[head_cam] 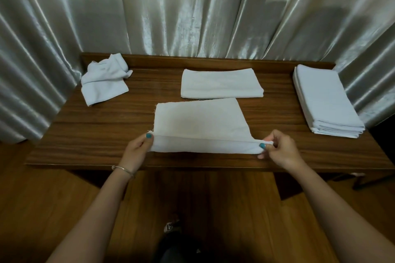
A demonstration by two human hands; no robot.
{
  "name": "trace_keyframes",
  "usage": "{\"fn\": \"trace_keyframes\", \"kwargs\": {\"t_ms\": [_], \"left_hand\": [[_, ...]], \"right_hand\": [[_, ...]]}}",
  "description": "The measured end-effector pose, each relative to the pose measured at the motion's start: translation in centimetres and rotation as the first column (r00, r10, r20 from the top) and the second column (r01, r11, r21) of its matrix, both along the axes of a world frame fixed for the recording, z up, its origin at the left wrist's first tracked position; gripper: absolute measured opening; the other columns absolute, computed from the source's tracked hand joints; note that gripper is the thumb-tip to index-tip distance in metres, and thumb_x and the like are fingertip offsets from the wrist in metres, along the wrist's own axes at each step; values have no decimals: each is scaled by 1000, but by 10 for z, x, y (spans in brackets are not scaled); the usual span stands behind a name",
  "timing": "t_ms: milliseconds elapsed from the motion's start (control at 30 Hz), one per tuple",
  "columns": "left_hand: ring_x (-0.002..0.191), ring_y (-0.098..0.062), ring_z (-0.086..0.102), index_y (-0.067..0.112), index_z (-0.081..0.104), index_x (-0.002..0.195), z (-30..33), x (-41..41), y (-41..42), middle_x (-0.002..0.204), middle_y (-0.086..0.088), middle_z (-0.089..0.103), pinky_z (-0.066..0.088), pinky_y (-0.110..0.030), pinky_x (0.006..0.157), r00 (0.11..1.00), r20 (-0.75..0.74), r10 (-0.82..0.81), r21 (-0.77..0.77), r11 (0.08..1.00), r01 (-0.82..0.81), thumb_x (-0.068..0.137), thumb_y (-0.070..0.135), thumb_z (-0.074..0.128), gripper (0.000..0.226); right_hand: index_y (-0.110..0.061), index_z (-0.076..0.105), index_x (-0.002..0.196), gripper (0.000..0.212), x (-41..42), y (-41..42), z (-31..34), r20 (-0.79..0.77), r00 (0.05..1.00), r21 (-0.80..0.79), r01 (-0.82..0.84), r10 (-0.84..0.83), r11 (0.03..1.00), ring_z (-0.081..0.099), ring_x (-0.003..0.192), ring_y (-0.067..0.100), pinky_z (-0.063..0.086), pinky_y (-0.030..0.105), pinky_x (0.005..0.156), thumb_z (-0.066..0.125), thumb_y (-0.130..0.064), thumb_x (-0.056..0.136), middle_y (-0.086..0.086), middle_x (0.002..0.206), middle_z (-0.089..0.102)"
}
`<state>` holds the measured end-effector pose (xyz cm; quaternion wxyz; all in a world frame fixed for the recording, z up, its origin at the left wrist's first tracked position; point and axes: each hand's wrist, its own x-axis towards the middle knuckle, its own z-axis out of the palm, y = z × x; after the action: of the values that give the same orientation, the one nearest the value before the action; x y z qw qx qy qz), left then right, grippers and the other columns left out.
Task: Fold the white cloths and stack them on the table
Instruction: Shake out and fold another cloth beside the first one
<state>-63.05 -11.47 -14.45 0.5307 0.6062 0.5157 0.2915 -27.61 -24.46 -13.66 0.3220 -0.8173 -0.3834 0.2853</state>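
A white cloth [198, 121] lies in the middle of the wooden table [85, 134], its near edge lifted and turned over. My left hand [139, 149] pinches the near left corner of this cloth. At the near right corner, my right hand [280, 147] grips it the same way. Just behind it a folded white cloth [221, 84] lies flat. A neat stack of folded cloths [327, 102] sits at the table's right end. Crumpled white cloths [104, 78] lie in a heap at the far left corner.
Shiny silver curtains [192, 10] hang close behind and around the table. A raised wooden lip [160, 60] runs along the table's back edge. Wooden floor [53, 209] shows below the near edge, with a dark object [171, 247] at my feet.
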Motion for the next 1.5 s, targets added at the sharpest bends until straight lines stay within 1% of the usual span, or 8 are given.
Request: {"fn": "trace_keyframes", "kwargs": {"t_ms": [300, 500, 600, 833, 933, 1133, 1367, 1500], "left_hand": [[88, -28, 56, 1, 62, 102, -12, 2, 25, 97, -19, 63, 44, -27, 72, 997, -66, 26, 4, 1000, -26, 98, 34, 39, 40], [73, -13, 52, 13, 62, 95, -8, 28, 76, 81, 0, 60, 40, -22, 64, 991, -78, 113, 104, 989, -105, 98, 37, 40, 32], [72, -13, 52, 19, 61, 93, -17, 38, 105, 80, -1, 60, 40, -24, 63, 980, -132, 152, 104, 985, -138, 98, 40, 39, 31], [59, -13, 42, 13, 58, 76, -52, 57, 148, 64, -2, 51, 32, -24, 53, 933, -280, 226, 74, 974, -213, 97, 40, 41, 38], [59, -14, 43, 9, 60, 78, -63, 62, 163, 65, -5, 52, 33, -24, 54, 930, -291, 226, 40, 974, -224, 97, 39, 43, 39], [62, -16, 48, 8, 63, 86, -73, 74, 196, 71, -9, 59, 36, -24, 56, 928, -319, 194, 50, 981, -188, 97, 36, 44, 36], [65, -18, 61, 17, 59, 102, -89, 69, 203, 74, -4, 65, 48, -30, 58, 886, -441, 142, 162, 984, -77, 93, 39, 51, 25], [62, -17, 62, 18, 52, 114, -87, 73, 199, 73, -3, 65, 49, -28, 54, 753, -643, 143, 205, 979, -11, 95, 45, 41, 35]], "right_hand": [[-21, 63, 99, 24, 6, 28, 7, -26, 999, -21, -45, 45, 999, 66, 81, 11, 51, 24, 68, 77, -15, 81, -2, 92, 66], [-26, 67, 95, 12, 15, 76, 1, 8, 999, 25, -49, 48, 998, 62, 91, 14, 51, 28, 73, 68, -17, 88, -6, 94, 67], [-24, 61, 100, 7, 19, 102, -4, -120, 993, 73, -4, 12, 997, 64, 93, 18, 57, 40, 78, 61, -23, 93, -1, 100, 67], [-24, 44, 78, 22, 18, 153, -28, -84, 996, 46, -34, 38, 998, 51, 62, 13, 40, 26, 55, 48, -23, 100, -1, 71, 52], [-23, 53, 98, 9, 23, 173, -42, -36, 999, 23, -25, 25, 999, 61, 76, 20, 48, 35, 65, 45, -24, 100, 6, 87, 64], [-26, 46, 129, 29, 34, 208, -67, 41, 999, -75, -3, 6, 997, 60, 81, 21, 44, 32, 67, 43, -23, 101, 9, 98, 64], [-11, 46, 95, 18, 29, 209, -76, 93, 991, -85, 104, -96, 991, 60, 77, 27, 38, 31, 58, 50, -28, 98, 1, 75, 56], [-15, 43, 97, 22, 25, 210, -77, 204, 975, -111, 106, -82, 988, 60, 67, 21, 46, 31, 57, 50, -36, 97, 7, 79, 62]]}}
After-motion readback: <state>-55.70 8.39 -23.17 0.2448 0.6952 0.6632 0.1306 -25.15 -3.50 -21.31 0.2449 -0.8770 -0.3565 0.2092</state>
